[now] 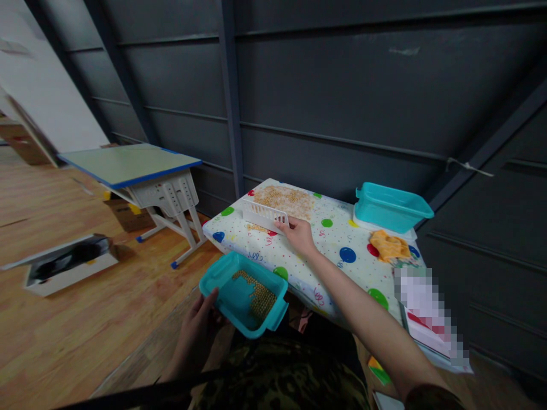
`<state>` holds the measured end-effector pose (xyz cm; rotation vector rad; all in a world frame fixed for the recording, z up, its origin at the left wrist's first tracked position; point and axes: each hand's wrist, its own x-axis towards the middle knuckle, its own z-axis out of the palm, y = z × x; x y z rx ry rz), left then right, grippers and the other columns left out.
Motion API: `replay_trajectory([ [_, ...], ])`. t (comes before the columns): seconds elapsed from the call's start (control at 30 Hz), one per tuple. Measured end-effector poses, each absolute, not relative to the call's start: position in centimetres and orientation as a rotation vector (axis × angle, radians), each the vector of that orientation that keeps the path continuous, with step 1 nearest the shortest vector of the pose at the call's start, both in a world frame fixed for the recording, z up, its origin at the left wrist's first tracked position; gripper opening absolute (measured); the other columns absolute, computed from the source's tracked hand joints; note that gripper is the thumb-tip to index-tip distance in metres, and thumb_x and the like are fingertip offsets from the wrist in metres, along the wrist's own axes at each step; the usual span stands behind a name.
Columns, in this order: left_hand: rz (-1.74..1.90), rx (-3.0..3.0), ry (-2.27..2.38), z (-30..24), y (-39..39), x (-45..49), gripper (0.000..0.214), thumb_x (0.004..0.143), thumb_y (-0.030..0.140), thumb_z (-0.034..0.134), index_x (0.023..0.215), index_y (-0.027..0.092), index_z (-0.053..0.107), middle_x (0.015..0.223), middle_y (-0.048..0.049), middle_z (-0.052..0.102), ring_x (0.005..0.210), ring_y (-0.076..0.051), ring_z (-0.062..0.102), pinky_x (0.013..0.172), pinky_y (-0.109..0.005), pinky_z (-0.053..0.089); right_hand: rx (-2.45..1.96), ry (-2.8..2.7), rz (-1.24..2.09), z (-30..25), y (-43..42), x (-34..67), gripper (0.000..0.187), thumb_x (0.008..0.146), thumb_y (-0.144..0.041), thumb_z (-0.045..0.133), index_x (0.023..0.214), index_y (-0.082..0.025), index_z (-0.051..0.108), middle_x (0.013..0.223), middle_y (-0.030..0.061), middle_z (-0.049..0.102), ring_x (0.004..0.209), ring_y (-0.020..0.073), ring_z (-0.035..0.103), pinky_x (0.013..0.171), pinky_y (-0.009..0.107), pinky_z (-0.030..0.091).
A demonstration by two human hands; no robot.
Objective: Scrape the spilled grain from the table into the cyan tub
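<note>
My left hand [197, 326] grips the near-left edge of a teal plastic tub [222, 273] that holds a layer of yellow beans [258, 296], just off the table's front edge. My right hand [298, 232] reaches across the table and is closed on the end of a white slotted basket [261, 214]. Behind the basket a spread of yellow beans [284, 199] lies on the balloon-print tablecloth [333, 242]; a few more beans lie in front of it.
A second teal tub [391, 208] stands on a white lid at the back right, with an orange cloth [390, 246] beside it. Papers [427, 319] lie at the table's right edge. A blue-edged desk [132, 165] and an open box [68, 265] stand on the wooden floor to the left.
</note>
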<state>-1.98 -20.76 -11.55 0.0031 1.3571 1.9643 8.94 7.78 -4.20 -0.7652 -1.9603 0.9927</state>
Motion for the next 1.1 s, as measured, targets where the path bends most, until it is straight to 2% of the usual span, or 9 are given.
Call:
replay_trajectory([
  [0.13,1.99,0.011,1.361,-11.3,-20.8,-2.6,0.055,0.055,0.051,0.106,0.085,0.021,0.07,0.057,0.0091,0.058,0.046,-0.012,0.053,0.049,-0.029,0.054,-0.759,-1.955,1.019,-4.3,7.6,8.8,0.037,0.085,-0.05,0.074,0.063,-0.021,0.067,0.06,-0.0025,0.053,0.064,0.016,0.045,0.06,0.029,0.032],
  [0.43,2.04,-0.011,1.35,-11.1,-20.8,-3.6,0.048,0.058,0.043,0.106,0.088,0.022,0.074,0.061,0.0064,0.062,0.049,-0.011,0.054,0.048,-0.025,0.052,-0.749,-1.935,1.037,-4.4,7.4,8.6,0.032,0.083,-0.047,0.075,0.065,-0.021,0.071,0.06,-0.0031,0.054,0.063,0.0155,0.046,0.061,0.029,0.032],
  [0.63,2.073,0.016,1.31,-10.4,-20.8,-3.5,0.049,0.055,0.043,0.108,0.082,0.022,0.073,0.052,0.0094,0.053,0.047,-0.01,0.053,0.048,-0.022,0.054,-0.749,-1.95,1.046,-4.6,7.5,8.6,0.03,0.083,-0.046,0.075,0.068,-0.02,0.075,0.061,-0.0025,0.057,0.062,0.016,0.047,0.061,0.029,0.033],
  [0.83,2.055,-0.002,1.35,-10.3,-20.8,-3.7,0.045,0.059,0.041,0.106,0.085,0.023,0.074,0.054,0.008,0.058,0.049,-0.012,0.058,0.049,-0.024,0.057,-0.713,-1.947,1.064,-5.2,7.6,8.7,0.033,0.085,-0.049,0.075,0.071,-0.019,0.078,0.064,-0.0009,0.062,0.062,0.0165,0.051,0.062,0.03,0.037],
  [0.97,2.053,0.005,1.321,-10.3,-20.8,-3.7,0.047,0.059,0.041,0.106,0.09,0.022,0.076,0.056,0.0078,0.061,0.05,-0.011,0.06,0.05,-0.023,0.057,-0.68,-1.914,1.099,-5.2,7.4,8.8,0.034,0.082,-0.051,0.075,0.073,-0.019,0.079,0.067,0.001,0.067,0.063,0.0173,0.053,0.061,0.029,0.038],
  [1.1,2.062,0.003,1.315,-10.0,-20.8,-3.6,0.039,0.062,0.036,0.105,0.085,0.023,0.076,0.054,0.0087,0.056,0.049,-0.011,0.057,0.048,-0.022,0.055,-0.687,-1.88,1.15,-5.2,7.4,8.9,0.035,0.077,-0.053,0.077,0.075,-0.018,0.082,0.069,0.0031,0.071,0.063,0.0177,0.055,0.06,0.029,0.039],
])
